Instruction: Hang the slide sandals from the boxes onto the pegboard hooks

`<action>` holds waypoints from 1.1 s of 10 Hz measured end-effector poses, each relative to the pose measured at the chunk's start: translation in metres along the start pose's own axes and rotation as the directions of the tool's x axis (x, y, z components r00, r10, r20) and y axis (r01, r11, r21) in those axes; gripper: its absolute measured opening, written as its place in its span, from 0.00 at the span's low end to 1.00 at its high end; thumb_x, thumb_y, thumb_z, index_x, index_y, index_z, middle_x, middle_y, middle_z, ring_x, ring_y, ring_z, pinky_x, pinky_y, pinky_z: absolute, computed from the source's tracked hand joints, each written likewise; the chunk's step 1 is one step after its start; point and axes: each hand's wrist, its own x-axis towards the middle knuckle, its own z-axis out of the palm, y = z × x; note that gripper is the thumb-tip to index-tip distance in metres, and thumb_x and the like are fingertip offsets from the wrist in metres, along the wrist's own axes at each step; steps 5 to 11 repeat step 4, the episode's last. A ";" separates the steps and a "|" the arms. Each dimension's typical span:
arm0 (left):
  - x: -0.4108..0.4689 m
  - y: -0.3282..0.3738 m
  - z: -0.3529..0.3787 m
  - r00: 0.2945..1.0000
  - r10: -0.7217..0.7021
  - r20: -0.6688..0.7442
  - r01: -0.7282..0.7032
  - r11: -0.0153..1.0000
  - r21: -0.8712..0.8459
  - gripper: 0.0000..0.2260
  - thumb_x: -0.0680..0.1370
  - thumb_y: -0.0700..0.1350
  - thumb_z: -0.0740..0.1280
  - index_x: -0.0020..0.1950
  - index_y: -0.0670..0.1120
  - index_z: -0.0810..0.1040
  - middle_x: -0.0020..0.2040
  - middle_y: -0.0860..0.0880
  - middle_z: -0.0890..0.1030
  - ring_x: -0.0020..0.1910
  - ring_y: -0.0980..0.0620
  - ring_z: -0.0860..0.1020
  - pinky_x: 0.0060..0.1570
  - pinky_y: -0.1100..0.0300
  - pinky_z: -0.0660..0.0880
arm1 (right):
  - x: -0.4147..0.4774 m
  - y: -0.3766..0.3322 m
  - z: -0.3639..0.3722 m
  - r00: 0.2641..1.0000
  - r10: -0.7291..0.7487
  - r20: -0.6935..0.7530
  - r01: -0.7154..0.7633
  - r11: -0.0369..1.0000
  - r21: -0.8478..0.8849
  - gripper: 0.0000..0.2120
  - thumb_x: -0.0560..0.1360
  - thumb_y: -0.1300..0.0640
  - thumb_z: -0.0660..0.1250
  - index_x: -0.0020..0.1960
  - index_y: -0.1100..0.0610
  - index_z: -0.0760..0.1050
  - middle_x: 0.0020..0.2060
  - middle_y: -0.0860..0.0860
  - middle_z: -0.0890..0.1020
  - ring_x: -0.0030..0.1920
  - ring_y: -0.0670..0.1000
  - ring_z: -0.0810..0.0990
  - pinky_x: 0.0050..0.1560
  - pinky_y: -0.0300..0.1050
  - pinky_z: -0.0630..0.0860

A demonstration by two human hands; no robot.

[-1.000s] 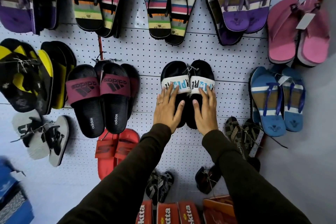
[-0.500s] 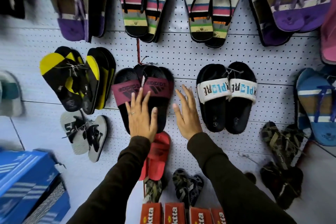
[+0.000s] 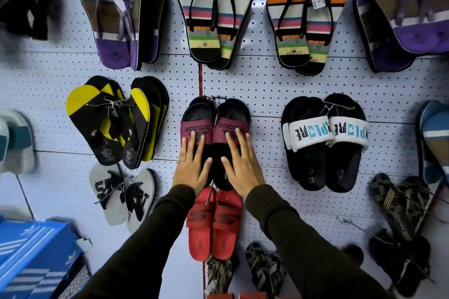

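Both hands flat, fingers spread, nothing pinched: left hand (image 3: 192,165) on the left maroon-strap slide, right hand (image 3: 239,165) on the right one. Pair of slides (image 3: 216,126) hangs from a hook on the pegboard (image 3: 267,85), above the red slides (image 3: 213,221). Likely pressing them flush and level. Blue box (image 3: 34,257) sits lower left.

On the pegboard (image 3: 267,85) hang two pairs of rainbow-striped flip-flops (image 3: 211,19), one pair of maroon-strapped black slides (image 3: 215,128), one pair of white-strapped black slides (image 3: 325,138), one pair of red slides (image 3: 213,221) and one pair of grey flip-flops (image 3: 124,192). Two hands (image 3: 192,172) lie flat. Purple and yellow-and-black stacks cannot be counted exactly.
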 end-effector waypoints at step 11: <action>0.001 0.007 -0.005 0.997 -0.003 -0.072 0.004 1.000 0.013 0.28 0.81 0.57 0.50 0.80 0.52 0.54 0.82 0.49 0.50 0.81 0.44 0.48 0.78 0.45 0.52 | 0.003 0.001 -0.031 0.999 -0.010 0.048 0.010 1.000 -0.018 0.31 0.82 0.41 0.51 0.82 0.48 0.50 0.82 0.50 0.52 0.83 0.55 0.50 0.80 0.59 0.55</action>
